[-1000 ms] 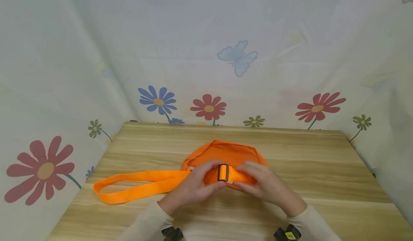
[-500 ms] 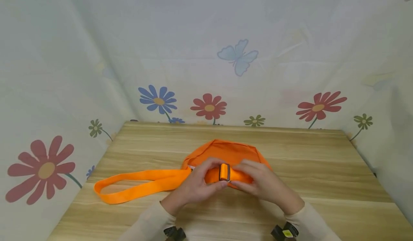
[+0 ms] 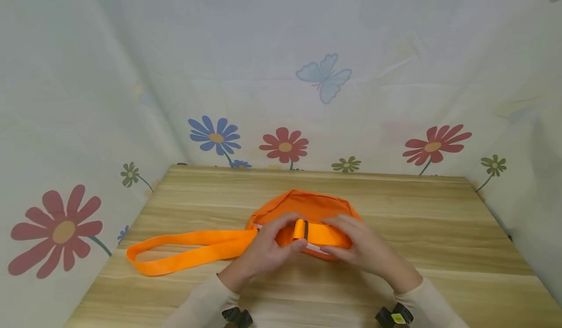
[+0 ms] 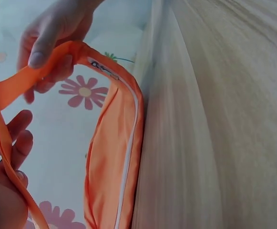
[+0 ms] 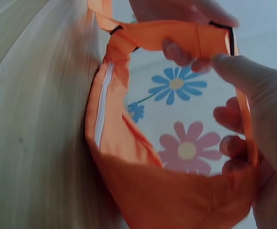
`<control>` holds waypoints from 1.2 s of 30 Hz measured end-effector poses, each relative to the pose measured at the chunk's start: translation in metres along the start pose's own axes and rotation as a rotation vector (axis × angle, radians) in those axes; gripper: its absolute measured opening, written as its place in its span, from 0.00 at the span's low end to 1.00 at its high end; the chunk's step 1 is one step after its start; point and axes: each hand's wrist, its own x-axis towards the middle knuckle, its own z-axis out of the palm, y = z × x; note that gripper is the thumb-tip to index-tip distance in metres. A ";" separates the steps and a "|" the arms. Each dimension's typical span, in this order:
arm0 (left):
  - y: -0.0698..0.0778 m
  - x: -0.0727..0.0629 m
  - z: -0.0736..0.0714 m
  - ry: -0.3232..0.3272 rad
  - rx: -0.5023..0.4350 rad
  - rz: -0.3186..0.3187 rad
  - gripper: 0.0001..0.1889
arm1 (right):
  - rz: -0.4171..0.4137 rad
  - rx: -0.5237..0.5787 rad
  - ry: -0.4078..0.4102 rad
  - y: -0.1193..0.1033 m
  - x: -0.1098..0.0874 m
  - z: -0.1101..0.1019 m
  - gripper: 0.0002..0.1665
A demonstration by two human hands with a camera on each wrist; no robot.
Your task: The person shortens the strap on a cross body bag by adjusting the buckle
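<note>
An orange fabric bag (image 3: 316, 205) lies on the table, its strap (image 3: 331, 235) raised in front of it between two hands. My left hand (image 3: 269, 250) pinches the strap at a dark slider buckle (image 3: 306, 230), thumb below and fingers above in the head view. The buckle stands nearly edge-on, with webbing folded through it. To the right, my right hand (image 3: 362, 244) grips the same strap between thumb and fingers. In the left wrist view, a white zipper (image 4: 130, 148) with a metal pull (image 4: 103, 69) runs along the bag's edge.
A long loop of orange webbing (image 3: 175, 266) stretches left across the wood-grain table (image 3: 439, 220). Behind it and at both sides hangs a pale curtain (image 3: 246, 74) printed with flowers and a butterfly. Dark wrist bands (image 3: 237, 317) sit at both sleeves.
The buckle has turned from facing the head camera to nearly edge-on and shifted slightly left. My right hand has moved a little right, showing more strap between the hands.
</note>
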 end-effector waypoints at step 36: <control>0.002 0.007 -0.003 -0.158 0.300 0.008 0.33 | -0.117 0.060 0.064 0.002 0.002 0.009 0.27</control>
